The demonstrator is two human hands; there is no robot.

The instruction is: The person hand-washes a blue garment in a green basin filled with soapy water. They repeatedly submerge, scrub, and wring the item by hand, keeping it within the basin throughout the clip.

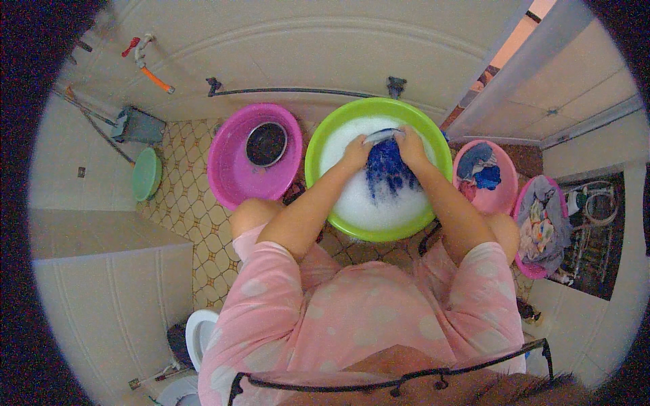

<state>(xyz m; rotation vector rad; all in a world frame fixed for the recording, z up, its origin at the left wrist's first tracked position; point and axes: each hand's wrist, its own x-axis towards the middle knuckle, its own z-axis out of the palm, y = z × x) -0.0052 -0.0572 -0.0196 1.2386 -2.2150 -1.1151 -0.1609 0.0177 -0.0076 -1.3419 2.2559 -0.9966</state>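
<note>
A lime-green basin point(445, 177) full of white suds point(342, 186) stands in front of me. Over it I hold a dark blue garment point(387, 162) with a pale grey-white band along its top edge. My left hand point(355, 151) is closed on one end of that band, and my right hand point(410, 145) grips the other end. The blue cloth hangs between the hands, and its lower part is down in the foam, where suds cover it. The fingertips are partly hidden by the cloth.
Left of the green basin is a magenta basin point(223, 162) holding a dark round pan point(266, 145). To the right are a pink basin point(501, 197) of clothes and another magenta tub point(530, 269) of laundry. A tap point(142, 51) and a rail point(298, 91) are on the walls.
</note>
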